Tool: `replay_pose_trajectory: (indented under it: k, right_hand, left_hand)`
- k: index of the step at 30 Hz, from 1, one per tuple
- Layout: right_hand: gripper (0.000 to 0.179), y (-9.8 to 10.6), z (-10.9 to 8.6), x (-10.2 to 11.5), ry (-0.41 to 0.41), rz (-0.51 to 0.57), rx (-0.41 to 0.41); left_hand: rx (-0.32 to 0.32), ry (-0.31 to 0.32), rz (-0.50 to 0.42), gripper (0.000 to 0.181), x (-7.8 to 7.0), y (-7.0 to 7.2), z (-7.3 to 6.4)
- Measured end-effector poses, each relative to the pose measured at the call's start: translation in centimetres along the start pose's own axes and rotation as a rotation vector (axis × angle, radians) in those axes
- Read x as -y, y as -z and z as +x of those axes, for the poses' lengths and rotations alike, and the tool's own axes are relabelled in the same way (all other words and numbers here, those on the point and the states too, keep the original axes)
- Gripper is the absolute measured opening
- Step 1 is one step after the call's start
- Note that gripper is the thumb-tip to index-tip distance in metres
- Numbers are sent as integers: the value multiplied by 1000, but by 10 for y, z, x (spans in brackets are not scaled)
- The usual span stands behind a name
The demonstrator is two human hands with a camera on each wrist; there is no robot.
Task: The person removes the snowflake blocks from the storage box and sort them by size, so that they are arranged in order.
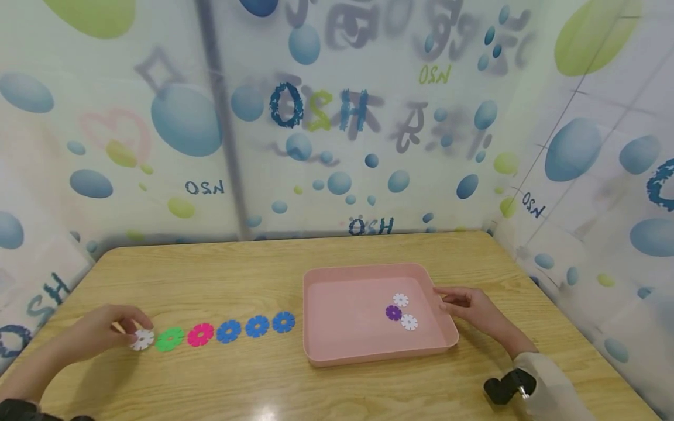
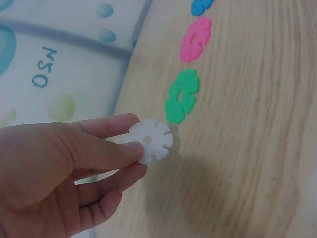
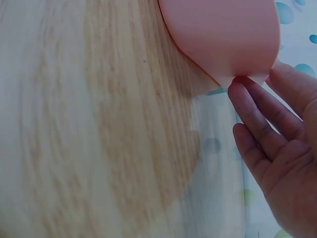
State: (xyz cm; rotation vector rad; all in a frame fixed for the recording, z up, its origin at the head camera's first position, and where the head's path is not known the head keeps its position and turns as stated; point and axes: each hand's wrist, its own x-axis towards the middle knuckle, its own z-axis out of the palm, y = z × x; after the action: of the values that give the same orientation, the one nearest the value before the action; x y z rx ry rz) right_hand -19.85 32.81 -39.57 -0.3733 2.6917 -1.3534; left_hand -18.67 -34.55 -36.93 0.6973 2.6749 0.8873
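Observation:
My left hand (image 1: 100, 334) pinches a white notched plastic disc (image 2: 156, 139) between thumb and fingers, at the left end of a row of discs. Beside it lies a green disc (image 1: 169, 339), followed by a pink disc (image 1: 193, 335) and three blue discs, the nearest blue disc (image 1: 221, 332) close to the pink one. At the right, my right hand (image 1: 476, 311) touches the right side of a pink tray (image 1: 347, 316), its fingertips (image 3: 237, 89) at the outer wall with the fingers fairly straight. Inside the tray are a purple disc (image 1: 393, 313) and two white discs.
The wooden table (image 1: 210, 386) carries the tray and the row. Behind it hangs a pale patterned curtain (image 1: 337, 181), with similar sheets at left and right. The tray's raised rim stands just right of the last blue disc (image 1: 289, 321).

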Motion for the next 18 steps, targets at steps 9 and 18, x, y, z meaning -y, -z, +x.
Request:
replay_pose_trajectory:
  k: [9,18]
  right_hand:
    - [44,-1,0,-1,29,2,0]
    - [44,-1,-1,0,39,8,-3]
  left_hand:
    - [-4,143,11,14,9,-6,-4]
    - [-13,197,15,18,14,-9,-3]
